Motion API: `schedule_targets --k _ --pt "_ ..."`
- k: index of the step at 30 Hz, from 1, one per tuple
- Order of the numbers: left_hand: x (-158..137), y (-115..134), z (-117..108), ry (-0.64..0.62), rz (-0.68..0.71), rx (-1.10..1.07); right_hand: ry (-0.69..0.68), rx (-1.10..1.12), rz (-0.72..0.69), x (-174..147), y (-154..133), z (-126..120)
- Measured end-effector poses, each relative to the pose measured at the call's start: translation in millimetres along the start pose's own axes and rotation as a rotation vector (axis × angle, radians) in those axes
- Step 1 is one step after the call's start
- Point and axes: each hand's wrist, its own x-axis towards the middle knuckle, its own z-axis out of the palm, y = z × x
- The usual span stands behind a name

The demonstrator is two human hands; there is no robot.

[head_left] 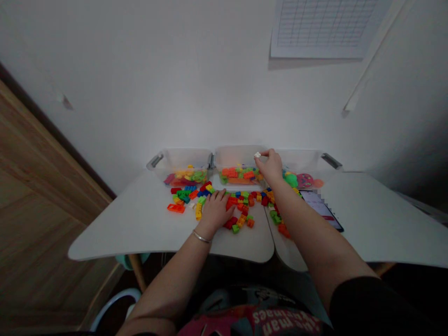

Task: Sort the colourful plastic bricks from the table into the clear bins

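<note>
My right hand (271, 167) is raised over the middle clear bin (238, 154), near its right end, pinching a small white toy brick (257, 155) between thumb and fingertips. Down on the table, my left hand (217, 210) rests among loose coloured bricks with its fingers spread. Red bricks (231, 201) lie beside its thumb, and a yellow brick (199, 211) lies just left of it. Whatever is under the left palm is hidden. Orange, green and other bricks show inside the middle bin.
A left clear bin (185, 156) holds yellow, green and red pieces. The right clear bin (304, 161) contains a green piece and a pink toy (304, 180). A phone (321, 210) lies right of my right forearm. Two white tabletops (140, 224) meet near the middle.
</note>
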Motion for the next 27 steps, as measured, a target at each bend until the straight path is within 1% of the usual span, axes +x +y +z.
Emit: schedule_targets --k 5,7,10,14,18,19,21,23,25,27 --pt "0 1 0 0.003 -0.004 0.003 -0.080 -0.092 -0.016 11 3 1" --pt "0 1 0 0.001 -0.005 0.003 -0.116 -0.095 -0.032 15 6 1" --pt "0 0 0 -0.003 -0.002 0.002 -0.130 -0.038 -0.070 17 9 0" --pt "0 1 -2 -0.006 -0.003 -0.007 -0.091 0.052 -0.158 10 13 -8" --pt "0 1 -3 -0.007 -0.005 -0.008 0.046 0.107 -0.208 -18 22 -25" --pt "0 2 -3 -0.007 -0.004 -0.005 0.077 0.105 -0.199 -28 26 -29" --pt "0 2 -3 -0.006 0.002 0.005 0.086 0.075 -0.159 -50 34 -37" --pt "0 2 -3 -0.003 0.005 0.012 0.045 0.001 -0.170 -70 41 -44" --pt "0 3 -3 -0.003 0.004 0.013 -0.041 -0.104 -0.196 -87 48 -49" --pt "0 3 -3 -0.004 0.000 0.011 -0.147 -0.234 -0.185 -99 51 -53"
